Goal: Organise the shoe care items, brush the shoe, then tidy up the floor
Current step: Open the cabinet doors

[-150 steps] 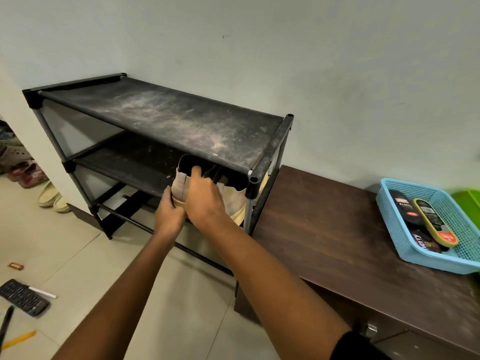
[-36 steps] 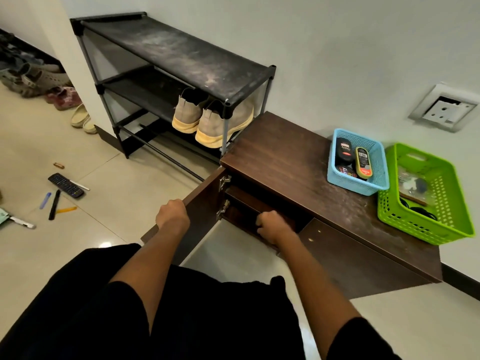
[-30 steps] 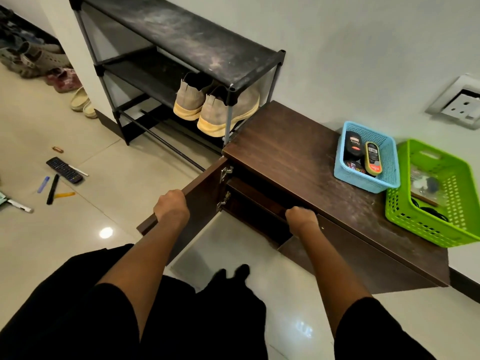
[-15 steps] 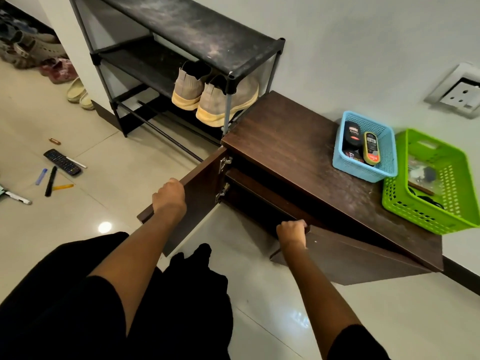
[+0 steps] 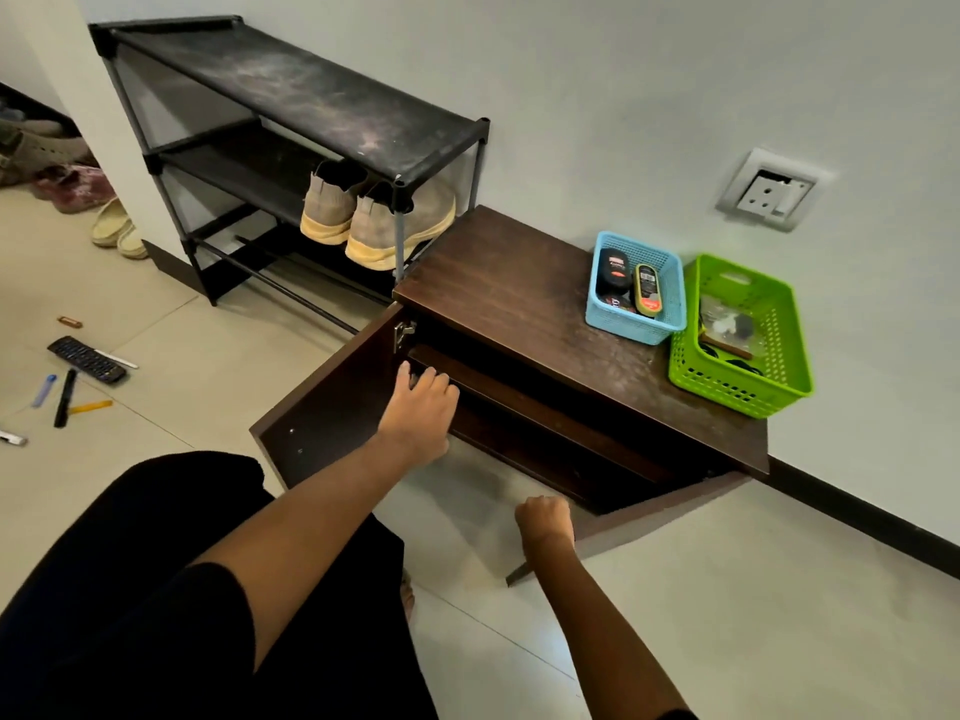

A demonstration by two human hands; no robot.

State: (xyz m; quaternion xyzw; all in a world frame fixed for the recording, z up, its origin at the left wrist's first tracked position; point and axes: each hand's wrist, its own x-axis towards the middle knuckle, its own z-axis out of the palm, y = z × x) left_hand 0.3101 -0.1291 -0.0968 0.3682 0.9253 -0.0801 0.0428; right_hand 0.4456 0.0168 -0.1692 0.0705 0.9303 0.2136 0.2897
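A low brown cabinet (image 5: 493, 293) stands against the wall with both doors swung open. My left hand (image 5: 421, 407) reaches inside, its fingers resting on the front edge of the inner shelf (image 5: 519, 394), just past the left door (image 5: 327, 413). My right hand (image 5: 545, 517) grips the free edge of the right door (image 5: 670, 504). A pair of beige shoes (image 5: 374, 220) sits on the middle tier of the black rack (image 5: 311, 96). On the cabinet top, a blue basket (image 5: 623, 324) holds polish bottles. Beside it is a green basket (image 5: 737, 389) with brushes and dark items.
A remote (image 5: 85, 358), a black pen (image 5: 65, 389), a blue pen (image 5: 44, 389), a yellow pencil (image 5: 91, 406) and a small brown piece (image 5: 70, 321) lie on the tiled floor at left. More footwear (image 5: 111, 228) sits by the far wall. A wall socket (image 5: 769, 192) is above the baskets.
My left hand let go of the left door's edge and moved into the cabinet to the shelf. My right hand pulled the right door further open towards me.
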